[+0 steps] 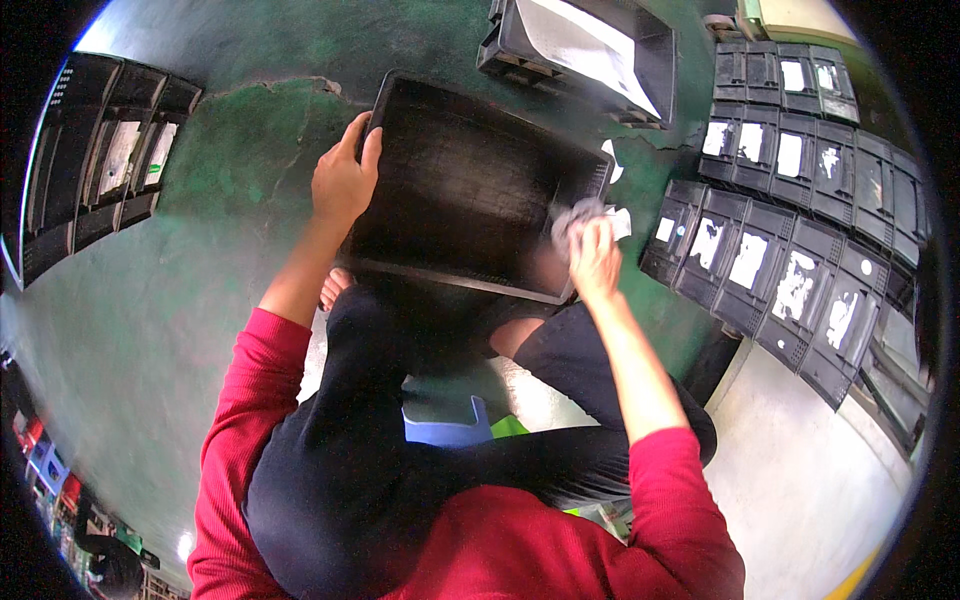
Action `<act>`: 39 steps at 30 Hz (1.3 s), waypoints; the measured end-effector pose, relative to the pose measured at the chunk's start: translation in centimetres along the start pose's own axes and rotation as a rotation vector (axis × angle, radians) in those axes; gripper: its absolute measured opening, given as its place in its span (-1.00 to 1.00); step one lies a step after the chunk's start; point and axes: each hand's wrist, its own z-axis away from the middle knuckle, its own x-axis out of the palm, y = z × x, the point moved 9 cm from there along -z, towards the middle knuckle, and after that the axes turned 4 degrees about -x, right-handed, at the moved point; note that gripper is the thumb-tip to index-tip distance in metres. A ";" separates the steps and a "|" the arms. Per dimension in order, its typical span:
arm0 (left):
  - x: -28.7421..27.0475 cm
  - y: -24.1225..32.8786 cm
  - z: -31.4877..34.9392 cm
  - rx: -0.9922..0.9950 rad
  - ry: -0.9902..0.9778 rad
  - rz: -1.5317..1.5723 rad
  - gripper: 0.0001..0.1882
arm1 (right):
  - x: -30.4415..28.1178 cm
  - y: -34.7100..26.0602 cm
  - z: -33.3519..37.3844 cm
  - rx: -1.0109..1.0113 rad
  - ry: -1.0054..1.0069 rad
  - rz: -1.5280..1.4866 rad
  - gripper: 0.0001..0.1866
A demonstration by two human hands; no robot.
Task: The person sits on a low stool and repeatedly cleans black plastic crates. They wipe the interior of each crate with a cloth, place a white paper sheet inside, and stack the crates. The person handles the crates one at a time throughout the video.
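In front of my legs a black plastic crate (450,190) lies with its open inside toward me. My left hand (345,170) grips the rim on its left side, thumb and fingers either side of the edge. Over at the right wall, my right hand (594,255) is closed on a crumpled greyish cloth (577,217), pressed near the crate's edge and somewhat blurred. Scraps of white paper (621,222) show beside that hand, at the outer side of the crate wall.
Black crates with torn white labels (790,270) are stacked on the right. Another crate with a white sheet (585,50) stands ahead, and more crates (110,160) are at the left. A blue plastic stool (447,428) shows between my legs on the green floor (250,150).
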 end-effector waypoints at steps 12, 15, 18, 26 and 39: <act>1.3 -1.6 -0.3 -0.013 -0.030 0.022 -0.55 | 1.4 -25.1 -2.7 0.060 0.127 -0.415 -0.89; -0.2 0.8 -1.2 0.234 -0.127 0.016 -0.52 | 2.4 -27.0 -6.9 0.212 0.019 -0.695 -0.88; -4.0 0.4 -2.5 0.080 -0.136 0.220 -0.46 | -0.4 -21.6 -9.6 0.276 0.087 -0.891 -0.82; 0.0 5.3 4.4 -0.293 -0.863 0.976 -0.55 | -3.7 0.0 -22.6 0.145 0.080 -0.260 -0.40; -3.0 4.0 5.4 -0.429 -0.728 1.201 -0.54 | -11.3 -0.9 -18.3 0.071 -0.422 -0.758 -0.70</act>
